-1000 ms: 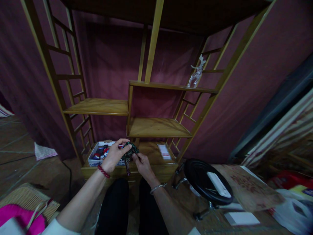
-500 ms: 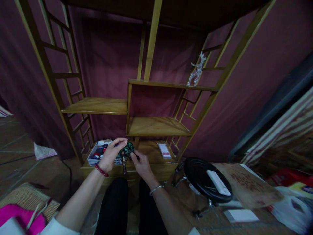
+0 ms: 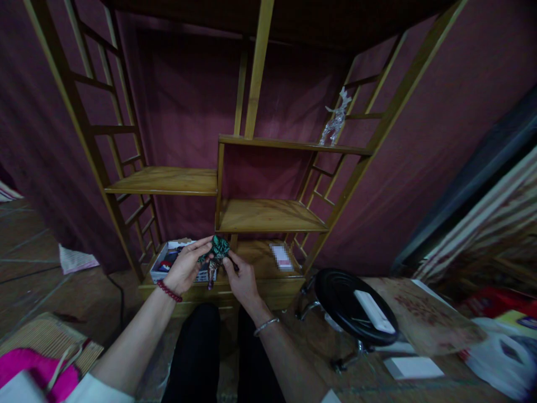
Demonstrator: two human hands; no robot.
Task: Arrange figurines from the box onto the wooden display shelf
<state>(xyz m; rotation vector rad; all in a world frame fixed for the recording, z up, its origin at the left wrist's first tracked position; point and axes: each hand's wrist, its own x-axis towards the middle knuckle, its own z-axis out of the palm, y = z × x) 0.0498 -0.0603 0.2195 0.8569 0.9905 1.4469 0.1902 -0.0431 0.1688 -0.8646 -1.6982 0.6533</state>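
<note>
Between my two hands is a bunched, shiny dark green thing [image 3: 220, 246], which looks like gathered fabric, with a brownish strip dangling below it. My left hand [image 3: 188, 263], with a red bead bracelet at the wrist, pinches its left side. The fingertips of my right hand [image 3: 241, 277] grip its lower right side; a silver bangle is on that wrist. Behind my left hand, a white box [image 3: 158, 275] of small dark, red and blue items sits on the lowest shelf, partly hidden. The exact kind of the green thing cannot be made out.
A wooden display shelf [image 3: 272, 215] stands ahead, with a clear deer figurine [image 3: 334, 120] on its upper right board. A blurred white card [image 3: 282, 257] lies on the bottom board. At right is a black round stool [image 3: 335, 302] bearing a white box [image 3: 375, 311].
My left hand has shifted slightly left and lower, its fingers now straighter along the green thing. The green thing has turned and risen a little; my right hand stays almost in place.
</note>
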